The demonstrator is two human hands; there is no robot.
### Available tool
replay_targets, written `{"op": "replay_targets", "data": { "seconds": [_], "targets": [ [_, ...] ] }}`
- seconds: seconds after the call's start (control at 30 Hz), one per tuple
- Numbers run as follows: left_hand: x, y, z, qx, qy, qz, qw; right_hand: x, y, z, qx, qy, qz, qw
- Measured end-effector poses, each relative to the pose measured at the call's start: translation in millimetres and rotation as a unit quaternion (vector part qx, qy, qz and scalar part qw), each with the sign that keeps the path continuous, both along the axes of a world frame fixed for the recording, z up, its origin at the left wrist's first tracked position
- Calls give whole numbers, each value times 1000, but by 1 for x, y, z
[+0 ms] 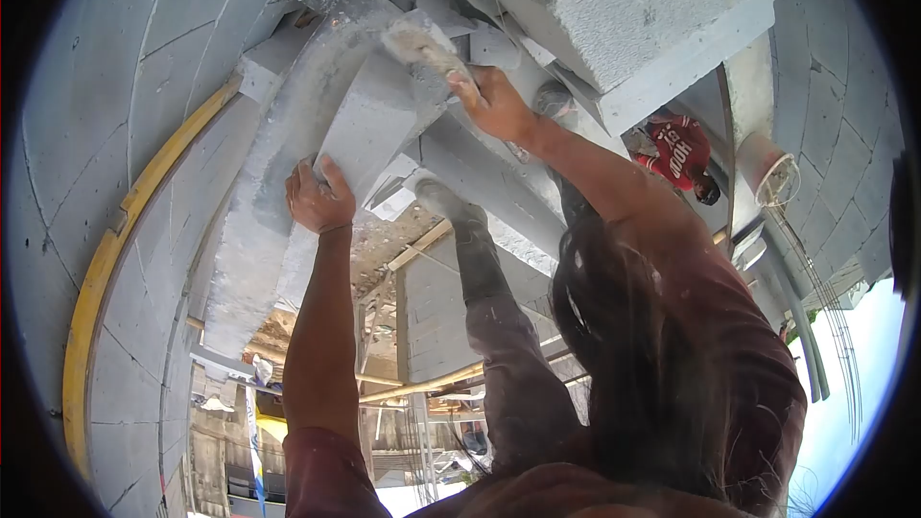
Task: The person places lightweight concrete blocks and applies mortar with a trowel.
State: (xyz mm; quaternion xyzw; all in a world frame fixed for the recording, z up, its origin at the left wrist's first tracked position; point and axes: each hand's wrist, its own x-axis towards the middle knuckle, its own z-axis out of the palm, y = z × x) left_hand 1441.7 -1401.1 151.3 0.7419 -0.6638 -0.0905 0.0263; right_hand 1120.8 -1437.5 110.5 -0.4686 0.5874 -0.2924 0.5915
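Observation:
A pale grey block [369,120] lies at an angle on a dusty concrete ledge [251,249]. My left hand [320,196] rests on the block's near end, its fingers apart. Up and to the right, my right hand [494,105] is closed on the handle of a dusty flat-bladed tool [422,41]. The tool's blade is above the block's far end. Broken grey pieces [436,5] lie beyond the tool.
Large grey blocks [614,19] stand at the upper right. A yellow bar [107,254] runs along the block wall at the left. Another person [679,152] in red is below at the right, near a bucket [767,171]. My legs are below the blocks.

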Motion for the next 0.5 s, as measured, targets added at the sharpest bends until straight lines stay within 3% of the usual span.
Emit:
{"op": "replay_targets", "data": {
  "seconds": [0.03,0.1,0.17,0.27,0.3,0.4,0.5],
  "targets": [
    [-5,3,-2,19,-8,3,1000,-1,-14,3,269,76,114,953],
    [-4,8,-9,19,-17,22,999,-4,-23,2,343,47,64,936],
    [-2,12,-13,14,-23,31,999,-7,-27,18,303,100,124,940],
    [2,15,-16,6,-23,25,999,-3,-7,36,98,169,164,967],
    [3,15,-17,5,-21,20,1000,-2,-4,51,98,171,159,968],
    [4,17,-18,6,-28,30,999,-11,-7,96,16,158,110,981],
    [0,15,-16,-6,-2,24,1000,-16,-8,108,-194,125,-8,973]
  ]
}}
